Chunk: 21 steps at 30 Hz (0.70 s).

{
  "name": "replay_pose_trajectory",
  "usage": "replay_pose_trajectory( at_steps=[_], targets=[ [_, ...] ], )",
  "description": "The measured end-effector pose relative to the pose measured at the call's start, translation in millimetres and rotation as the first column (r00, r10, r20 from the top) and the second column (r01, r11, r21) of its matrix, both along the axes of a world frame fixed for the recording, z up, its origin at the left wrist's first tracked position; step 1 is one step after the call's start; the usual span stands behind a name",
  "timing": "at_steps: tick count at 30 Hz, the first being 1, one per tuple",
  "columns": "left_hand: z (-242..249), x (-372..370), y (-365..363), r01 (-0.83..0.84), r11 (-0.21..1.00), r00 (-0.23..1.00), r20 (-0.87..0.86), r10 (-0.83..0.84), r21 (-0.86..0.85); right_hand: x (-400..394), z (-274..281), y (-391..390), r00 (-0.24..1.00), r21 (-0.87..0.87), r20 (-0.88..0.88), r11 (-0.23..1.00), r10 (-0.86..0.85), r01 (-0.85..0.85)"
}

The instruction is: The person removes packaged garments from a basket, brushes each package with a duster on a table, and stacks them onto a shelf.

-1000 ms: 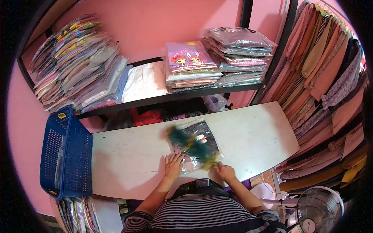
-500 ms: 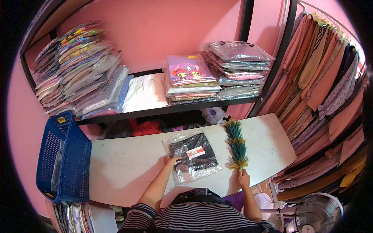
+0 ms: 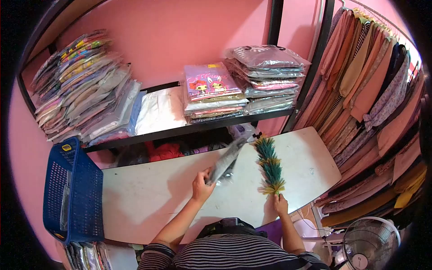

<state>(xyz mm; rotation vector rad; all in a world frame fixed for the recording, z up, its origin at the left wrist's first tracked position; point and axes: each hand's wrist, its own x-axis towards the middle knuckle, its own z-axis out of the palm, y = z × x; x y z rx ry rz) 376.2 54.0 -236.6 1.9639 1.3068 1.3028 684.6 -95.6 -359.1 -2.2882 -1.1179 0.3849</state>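
Bagged garment [image 3: 226, 161], dark contents in clear plastic, slightly blurred: tilted, seen nearly edge-on, extending up and right from the left hand [image 3: 202, 185]. Left hand is closed on the bag's near end, thumb and fingers pinching it. Cannot tell whether the bag's far end touches the surface [image 3: 148, 193].

Right hand [image 3: 281, 204]: fingers wrapped round the near end of the duster [image 3: 270, 164]. Green and yellow bristles lie straight ahead of this hand, to the right of the bagged garment.

Containers: blue basket [image 3: 85, 193], perforated walls, well to the left of the left hand; a flat plastic-wrapped packet [image 3: 65, 204] stands inside along its left side.

Beyond both hands, shelf [image 3: 193, 127] carries, left to right: leaning pile of bagged clothes [image 3: 85, 90], folded white cloth [image 3: 161, 110], stack topped by a purple printed packet [image 3: 211, 82], taller stack of clear-bagged garments [image 3: 267, 69].

Far right of the right hand: hanging clothes [image 3: 360, 94].
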Motion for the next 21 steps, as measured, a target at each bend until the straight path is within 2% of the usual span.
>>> replay_pose_trajectory(
  at_steps=[1, 2, 3, 4, 5, 6, 7, 8, 9, 10, 11, 12, 13, 14, 15, 16, 17, 18, 21],
  targets=[
    [-2.9, -5.6, -0.3, 0.002, 1.0, 1.0, 0.008, -0.002, -0.004, 0.2, -0.7, 0.0, 1.0, 0.008, -0.002, 1.0, 0.001, -0.001],
    [-6.0, -13.1, 0.9, 0.199, 0.943, 0.977, -0.13, -0.169, 0.266, -0.9, 2.1, 0.1, 1.0, 0.002, -0.026, 1.0, -0.009, 0.009],
    [-10.7, -21.7, 1.7, 0.398, 0.779, 0.912, -0.303, -0.278, 0.484, -1.5, 5.3, -0.6, 1.0, 0.0, -0.016, 1.0, -0.008, 0.008],
    [-36.9, -32.1, 0.0, 0.49, 0.732, 0.866, -0.363, -0.344, 0.473, -1.8, 8.6, -1.4, 0.998, 0.021, -0.066, 1.0, -0.009, 0.01],
    [-63.2, -45.8, -4.7, 0.48, 0.735, 0.872, -0.352, -0.34, 0.479, -2.2, 11.1, -1.4, 0.993, 0.041, -0.115, 0.999, -0.006, 0.011],
    [-87.8, -59.4, -10.4, 0.609, 0.737, 0.713, -0.608, -0.348, 0.293, -2.9, 11.5, -1.6, 0.987, 0.063, -0.16, 0.998, -0.006, 0.016],
    [-99.2, -64.5, -12.9, 0.671, 0.738, 0.483, -0.799, -0.357, 0.075, -6.7, 14.1, -1.5, 0.989, 0.064, -0.147, 0.998, 0.005, 0.005],
    [-89.5, -67.1, -21.9, 0.661, 0.746, 0.497, -0.794, -0.35, 0.084, -13.3, 19.1, -1.7, 0.987, 0.065, -0.16, 0.998, 0.018, -0.007],
    [-66.4, -73.4, -40.4, 0.597, 0.789, 0.46, -0.744, -0.485, -0.145, -21.3, 24.7, -1.1, 0.984, 0.065, -0.177, 0.998, 0.03, -0.019],
    [-54.2, -77.6, -51.5, 0.513, 0.772, 0.436, -0.661, -0.611, -0.375, -30.9, 31.0, 0.3, 0.982, 0.067, -0.162, 0.994, 0.097, -0.087],
    [-56.3, -78.2, -53.6, 0.505, 0.775, 0.441, -0.658, -0.611, -0.38, -41.6, 37.3, 0.8, 0.975, 0.066, -0.154, 0.986, 0.162, -0.153],
    [-59.6, -78.7, -57.3, 0.492, 0.789, 0.475, -0.646, -0.598, -0.369, -52.1, 45.5, 2.3, 0.955, -0.009, -0.124, 0.963, 0.268, -0.271],
    [-63.0, -79.5, -62.3, 0.478, 0.8, 0.504, -0.633, -0.587, -0.362, -62.5, 53.8, 4.6, 0.953, -0.019, -0.138, 0.961, 0.27, -0.275],
    [-61.8, -77.6, -62.9, 0.47, 0.811, 0.506, -0.646, -0.571, -0.349, -72.3, 61.8, 7.8, 0.877, -0.074, -0.029, 0.874, 0.479, -0.48],
    [-64.5, -77.3, -64.5, 0.466, 0.806, 0.497, -0.645, -0.58, -0.366, -79.7, 64.3, 7.9, 0.744, -0.148, 0.064, 0.744, 0.665, -0.652],
    [-68.4, -77.2, -65.9, 0.438, 0.819, 0.515, -0.643, -0.567, -0.371, -81.1, 53.4, 10.0, 0.669, -0.268, 0.148, 0.681, 0.728, -0.681],
    [-69.3, -76.5, -66.0, 0.412, 0.833, 0.534, -0.644, -0.549, -0.369, -80.5, 47.1, 11.4, 0.673, -0.265, 0.137, 0.682, 0.727, -0.682],
    [-64.1, -76.1, -66.5, 0.449, 0.836, 0.569, -0.621, -0.54, -0.316, -77.8, 42.8, 13.7, 0.731, -0.285, 0.147, 0.736, 0.666, -0.613],
    [-64.9, -74.0, -68.5, 0.44, 0.841, 0.617, -0.574, -0.537, -0.314, -52.8, 30.7, 32.2, 0.85, -0.289, 0.231, 0.868, 0.473, -0.404]
  ],
)
